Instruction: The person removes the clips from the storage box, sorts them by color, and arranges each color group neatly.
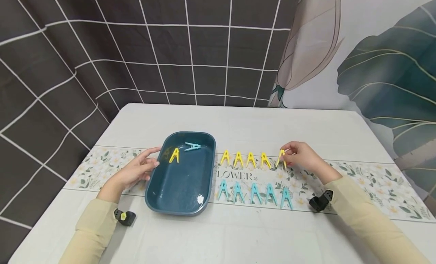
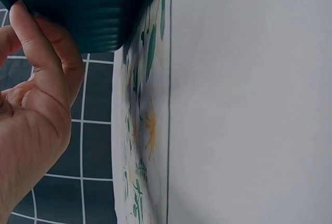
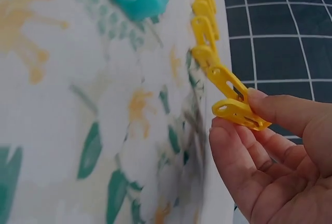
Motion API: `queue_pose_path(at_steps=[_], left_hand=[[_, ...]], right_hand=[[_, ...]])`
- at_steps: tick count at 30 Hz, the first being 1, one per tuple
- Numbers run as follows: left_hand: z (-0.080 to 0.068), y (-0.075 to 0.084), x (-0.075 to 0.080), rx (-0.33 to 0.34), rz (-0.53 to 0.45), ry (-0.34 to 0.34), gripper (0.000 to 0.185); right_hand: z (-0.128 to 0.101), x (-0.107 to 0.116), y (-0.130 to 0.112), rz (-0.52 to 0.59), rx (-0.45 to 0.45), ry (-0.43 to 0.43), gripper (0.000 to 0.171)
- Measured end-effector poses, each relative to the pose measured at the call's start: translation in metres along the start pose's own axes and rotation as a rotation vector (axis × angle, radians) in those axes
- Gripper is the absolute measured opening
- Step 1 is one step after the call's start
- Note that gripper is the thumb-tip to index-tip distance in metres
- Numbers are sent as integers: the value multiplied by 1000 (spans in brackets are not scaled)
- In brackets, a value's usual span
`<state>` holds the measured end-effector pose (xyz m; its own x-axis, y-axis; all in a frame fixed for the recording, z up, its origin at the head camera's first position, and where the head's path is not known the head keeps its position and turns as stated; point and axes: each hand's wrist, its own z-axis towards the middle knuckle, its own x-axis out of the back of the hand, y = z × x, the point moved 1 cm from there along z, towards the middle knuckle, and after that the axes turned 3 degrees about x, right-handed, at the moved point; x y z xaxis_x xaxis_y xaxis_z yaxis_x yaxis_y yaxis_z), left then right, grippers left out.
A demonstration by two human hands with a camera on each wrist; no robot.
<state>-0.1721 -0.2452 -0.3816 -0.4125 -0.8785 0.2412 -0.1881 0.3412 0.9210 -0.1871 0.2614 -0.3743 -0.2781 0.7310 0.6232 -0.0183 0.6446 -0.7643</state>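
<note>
My right hand [image 1: 298, 155] pinches a yellow clothespin [image 3: 239, 114] between thumb and fingers, at the right end of a row of yellow clothespins [image 1: 250, 160]. In the head view the held clothespin stands upright, its legs pointing down at the table. On the left, my left hand [image 1: 134, 172] touches the outer wall of a dark blue basin [image 1: 180, 211] with loosely bent fingers. Inside the basin lie a yellow clothespin [image 1: 174, 155] and a light blue clothespin [image 1: 192, 146]. The left wrist view shows fingers [image 2: 41, 58] against the basin's ribbed side.
Nearer to me, a row of several light blue clothespins [image 1: 254, 193] lies below the yellow row. A white cloth with a floral band [image 1: 361, 180] covers the table [image 1: 238, 237]. Behind hang a dark gridded curtain [image 1: 170, 44] and a leaf-patterned one [image 1: 391, 67].
</note>
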Motion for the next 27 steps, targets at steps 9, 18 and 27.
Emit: queue_pose_path(at_steps=[9, 18, 27], left_hand=[[0, 0, 1, -5, -6, -3, 64], [0, 0, -1, 0, -5, -2, 64], [0, 1, 0, 11, -8, 1, 65]], right_hand=[[3, -2, 10, -5, -12, -21, 39], [2, -4, 11, -65, -25, -19, 37], [-2, 5, -22, -222, 75, 49, 36]])
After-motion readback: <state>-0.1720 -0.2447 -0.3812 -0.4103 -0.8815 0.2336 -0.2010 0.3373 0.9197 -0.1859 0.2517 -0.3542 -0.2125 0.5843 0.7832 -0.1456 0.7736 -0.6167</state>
